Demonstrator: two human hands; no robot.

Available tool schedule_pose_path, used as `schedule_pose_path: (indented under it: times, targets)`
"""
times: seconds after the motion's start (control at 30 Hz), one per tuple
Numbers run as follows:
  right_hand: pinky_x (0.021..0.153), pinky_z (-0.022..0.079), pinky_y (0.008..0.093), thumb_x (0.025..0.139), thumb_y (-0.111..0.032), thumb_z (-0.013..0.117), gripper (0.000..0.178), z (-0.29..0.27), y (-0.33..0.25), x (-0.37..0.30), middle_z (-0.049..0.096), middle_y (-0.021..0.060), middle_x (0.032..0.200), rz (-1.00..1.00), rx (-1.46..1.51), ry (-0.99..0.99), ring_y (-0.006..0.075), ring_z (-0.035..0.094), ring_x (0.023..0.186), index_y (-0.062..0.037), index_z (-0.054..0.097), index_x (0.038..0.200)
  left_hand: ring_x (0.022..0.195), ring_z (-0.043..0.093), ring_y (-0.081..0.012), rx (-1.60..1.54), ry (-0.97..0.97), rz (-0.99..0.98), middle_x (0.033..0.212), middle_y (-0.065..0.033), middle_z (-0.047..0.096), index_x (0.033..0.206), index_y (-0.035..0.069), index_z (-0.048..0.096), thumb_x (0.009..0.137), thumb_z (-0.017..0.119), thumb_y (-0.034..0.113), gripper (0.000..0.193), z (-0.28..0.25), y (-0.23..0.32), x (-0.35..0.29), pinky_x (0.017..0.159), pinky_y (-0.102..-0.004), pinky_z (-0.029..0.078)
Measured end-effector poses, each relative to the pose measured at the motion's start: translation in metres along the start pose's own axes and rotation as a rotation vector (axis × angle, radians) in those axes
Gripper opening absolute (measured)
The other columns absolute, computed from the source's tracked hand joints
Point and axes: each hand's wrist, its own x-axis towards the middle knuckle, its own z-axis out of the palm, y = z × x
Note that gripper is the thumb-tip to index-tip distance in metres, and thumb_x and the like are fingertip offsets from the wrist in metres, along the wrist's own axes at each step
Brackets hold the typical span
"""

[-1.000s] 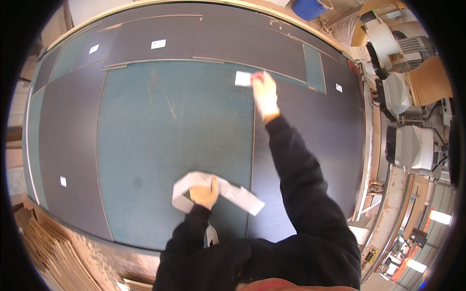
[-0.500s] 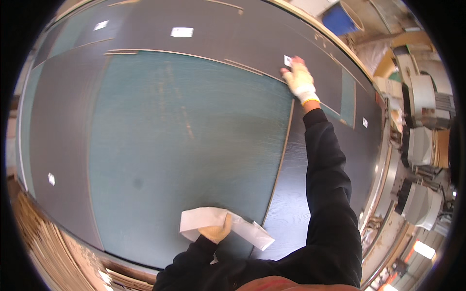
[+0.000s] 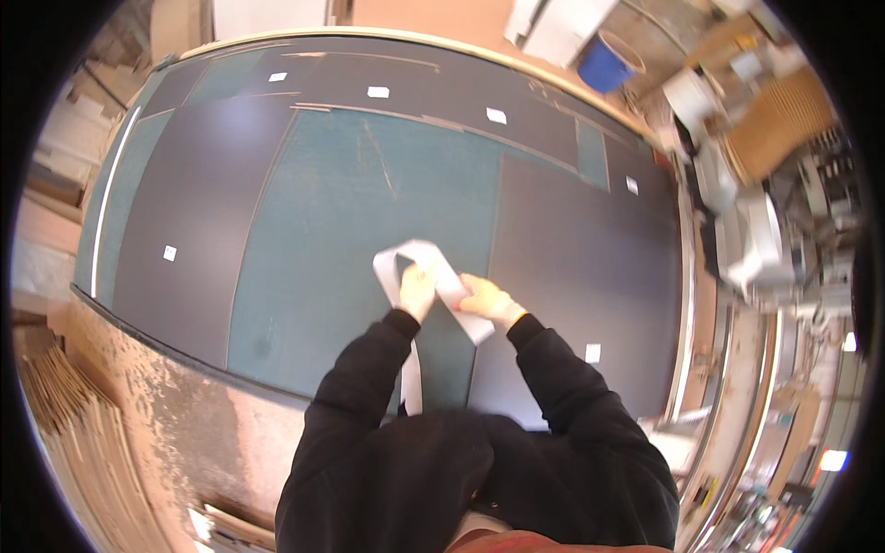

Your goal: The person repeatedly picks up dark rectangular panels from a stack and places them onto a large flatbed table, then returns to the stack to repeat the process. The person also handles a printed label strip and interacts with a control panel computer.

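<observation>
A long white strip of label paper loops above the green surface of the table. My left hand, in a pale glove, is closed round the strip, and a tail of it hangs down beside my left forearm. Just to the right, my gloved right hand pinches the strip near its other end; the thumb and fingertips are slightly blurred. A dark panel lies to the right of my hands with a small white label on it. Another label sits on a dark panel at the far side.
Another large dark panel lies at left, also labelled. Narrow dark pieces line the far edge. A blue bucket stands beyond the table. Stacked boards are at lower left, and machinery is at right.
My right hand has drawn back from the label on the far panel to the strip and now grips it. My left hand and the strip have moved farther over the table. The head view has shifted.
</observation>
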Motion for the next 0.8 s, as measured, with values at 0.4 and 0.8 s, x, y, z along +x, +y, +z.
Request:
schedule_pose_path:
  times: [0.4,0.8]
  targets:
    - [0.089,0.048,0.0257,0.084,-0.004,0.068,0.030,0.026,0.021,-0.280,0.072,0.0022,0.097,-0.290,0.738,-0.151,0.0085,0.062,0.093,0.0010,0.072,0.113,0.110,0.064,-0.0328,-0.886,-0.311,-0.096,0.119,-0.0169,0.065,0.132,0.003,0.054,0.094,0.072,0.021,0.046,0.003,0.184,-0.150,0.100,-0.0471,0.052]
    - [0.073,0.049,0.0284,0.080,-0.006,0.070,0.013,0.142,0.146,-0.548,0.068,0.0020,0.081,-0.145,0.699,0.299,0.0126,0.062,0.075,-0.0021,0.068,0.092,0.090,0.064,-0.0239,-0.389,-0.158,0.285,0.136,-0.0198,0.057,0.148,0.008,0.040,0.077,0.057,-0.013,0.076,0.014,0.250,-0.240,0.079,-0.0392,0.057]
